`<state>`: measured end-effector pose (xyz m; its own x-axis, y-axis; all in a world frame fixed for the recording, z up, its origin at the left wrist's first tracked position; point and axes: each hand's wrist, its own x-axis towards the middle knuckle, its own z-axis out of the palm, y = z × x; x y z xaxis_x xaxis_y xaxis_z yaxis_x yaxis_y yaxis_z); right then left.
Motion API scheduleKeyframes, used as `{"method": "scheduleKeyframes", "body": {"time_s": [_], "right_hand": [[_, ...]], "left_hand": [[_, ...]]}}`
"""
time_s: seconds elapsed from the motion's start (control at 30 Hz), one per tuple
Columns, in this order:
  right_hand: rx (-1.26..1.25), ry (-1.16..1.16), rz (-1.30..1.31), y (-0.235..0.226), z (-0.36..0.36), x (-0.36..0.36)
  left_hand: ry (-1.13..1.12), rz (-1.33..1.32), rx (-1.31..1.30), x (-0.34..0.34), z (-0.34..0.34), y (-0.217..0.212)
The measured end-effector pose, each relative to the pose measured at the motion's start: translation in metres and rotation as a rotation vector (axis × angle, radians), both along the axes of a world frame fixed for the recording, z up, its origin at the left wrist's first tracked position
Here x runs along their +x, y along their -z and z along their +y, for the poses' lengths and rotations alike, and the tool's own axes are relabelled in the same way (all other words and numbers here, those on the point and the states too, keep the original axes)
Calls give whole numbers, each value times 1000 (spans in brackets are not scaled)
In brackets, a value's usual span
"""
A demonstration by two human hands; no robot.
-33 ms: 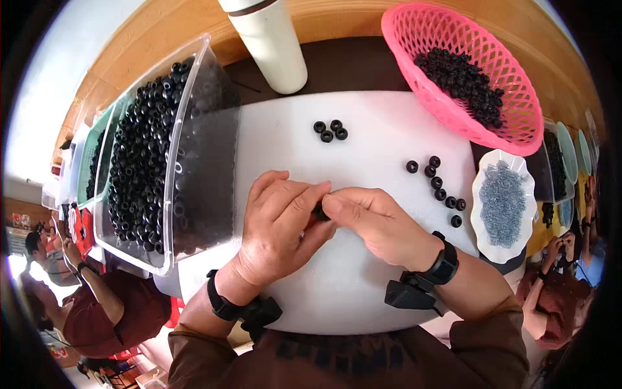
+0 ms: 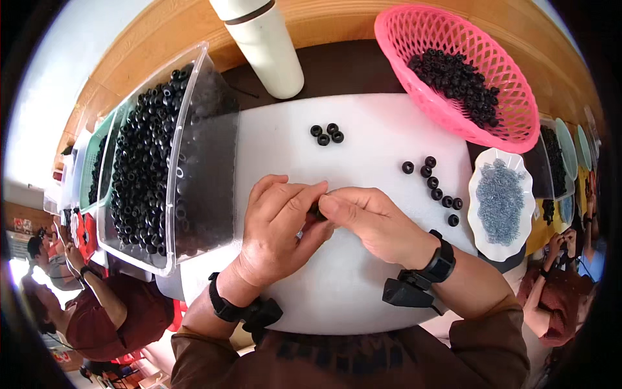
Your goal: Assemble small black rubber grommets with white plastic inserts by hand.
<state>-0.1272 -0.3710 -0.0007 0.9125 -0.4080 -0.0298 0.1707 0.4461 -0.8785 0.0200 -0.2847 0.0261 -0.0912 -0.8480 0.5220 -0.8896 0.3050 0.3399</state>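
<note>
Above the middle of a white board [image 2: 363, 279], both my hands meet at the fingertips. My left hand [image 2: 280, 223] is closed around a small black ring-shaped part [image 2: 315, 210], most of it hidden by the fingers. The thumb and forefinger of my right hand [image 2: 372, 220] pinch together against that part; whatever lies between them is too small to make out. Beyond the hands, several black rings [image 2: 324, 139] sit in a tight cluster. More black rings [image 2: 433, 183] form a loose line to the right of my right hand.
A clear bin [image 2: 170, 220] full of black rings stands at left. At the back are a white bottle [image 2: 269, 58] and a pink basket [image 2: 518, 97] with black parts. A scalloped white dish [image 2: 484, 240] at right holds tiny bluish clear pieces. People sit on both sides.
The whole view has shifted slightly. Both hands keep nearly the same pose at the black part, which is now a little more covered by the fingers.
</note>
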Motion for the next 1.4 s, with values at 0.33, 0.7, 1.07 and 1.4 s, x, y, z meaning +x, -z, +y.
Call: {"method": "scheduleKeyframes", "body": {"time_s": [0.33, 0.7, 1.07, 1.4], "right_hand": [[115, 6, -34, 1, -16, -1], [241, 332, -28, 9, -35, -3], [372, 437, -53, 15, -46, -3], [446, 496, -40, 13, -54, -3]], "left_hand": [[-42, 15, -35, -11, 1, -25], [-72, 759, 269, -49, -72, -81], [39, 827, 424, -70, -161, -70], [-148, 797, 468, -21, -88, -49]]}}
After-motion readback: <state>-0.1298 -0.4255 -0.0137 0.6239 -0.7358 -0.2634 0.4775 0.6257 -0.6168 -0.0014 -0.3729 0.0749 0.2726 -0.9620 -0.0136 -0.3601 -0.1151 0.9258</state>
